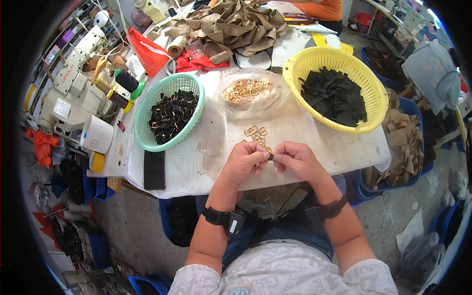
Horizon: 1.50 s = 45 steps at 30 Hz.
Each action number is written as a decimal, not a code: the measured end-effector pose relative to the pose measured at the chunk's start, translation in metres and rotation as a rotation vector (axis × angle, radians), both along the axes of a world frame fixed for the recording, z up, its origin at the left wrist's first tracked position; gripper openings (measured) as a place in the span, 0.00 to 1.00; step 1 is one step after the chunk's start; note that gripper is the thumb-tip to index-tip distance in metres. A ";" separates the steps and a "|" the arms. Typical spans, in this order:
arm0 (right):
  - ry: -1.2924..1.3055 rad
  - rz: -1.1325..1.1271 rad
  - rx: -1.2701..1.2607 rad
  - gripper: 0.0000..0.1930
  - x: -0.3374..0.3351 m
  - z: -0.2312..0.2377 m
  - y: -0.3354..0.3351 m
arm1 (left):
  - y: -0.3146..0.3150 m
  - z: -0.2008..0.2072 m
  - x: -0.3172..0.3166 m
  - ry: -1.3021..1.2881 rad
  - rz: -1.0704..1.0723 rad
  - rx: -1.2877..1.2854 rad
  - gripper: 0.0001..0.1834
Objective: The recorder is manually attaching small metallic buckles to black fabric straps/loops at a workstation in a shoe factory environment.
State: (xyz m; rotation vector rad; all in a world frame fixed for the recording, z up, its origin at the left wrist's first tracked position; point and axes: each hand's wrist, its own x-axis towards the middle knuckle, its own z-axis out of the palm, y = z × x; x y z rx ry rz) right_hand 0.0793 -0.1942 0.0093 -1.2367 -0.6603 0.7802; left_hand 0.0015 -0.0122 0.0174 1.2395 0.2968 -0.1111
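Observation:
Close to the table's front edge, my left hand [244, 160] and my right hand [296, 158] meet, fingertips pinched. Both hold a small black strip [270, 156]; whether a ring is in it is hidden by the fingers. Just beyond them lie several loose gold square rings [255, 132]. Farther back, a clear plastic bag [275, 83] holds many more gold rings. At its right, a yellow basket [377, 105] is filled with black strips [334, 96]. On the left, a mint-green basket [139, 129] contains black pieces with gold rings [172, 116].
A dark phone [154, 170] lies below the green basket. Brown cut pieces [231, 24] are heaped at the back beside a red cloth [201, 63]. A sewing machine [73, 93] and thread cones [97, 134] stand left. A blue bin [410, 105] of brown pieces sits right.

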 end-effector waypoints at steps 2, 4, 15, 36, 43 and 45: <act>-0.001 -0.002 0.000 0.04 0.000 -0.001 0.000 | -0.001 -0.003 0.000 -0.020 0.002 0.032 0.04; 0.000 -0.003 0.005 0.04 0.000 -0.002 0.000 | -0.002 -0.005 0.000 -0.039 0.006 0.055 0.04; -0.013 -0.014 -0.018 0.04 0.001 -0.003 0.000 | -0.004 -0.004 -0.001 -0.049 0.022 0.060 0.05; -0.003 0.041 -0.038 0.02 0.004 -0.005 0.000 | 0.008 0.010 0.006 0.116 -0.164 0.025 0.04; -0.084 0.038 -0.028 0.01 0.003 -0.009 0.002 | 0.008 0.006 0.007 0.100 -0.164 -0.017 0.04; -0.103 0.022 -0.038 0.02 0.002 -0.009 0.002 | 0.008 0.007 0.007 0.098 -0.176 -0.031 0.04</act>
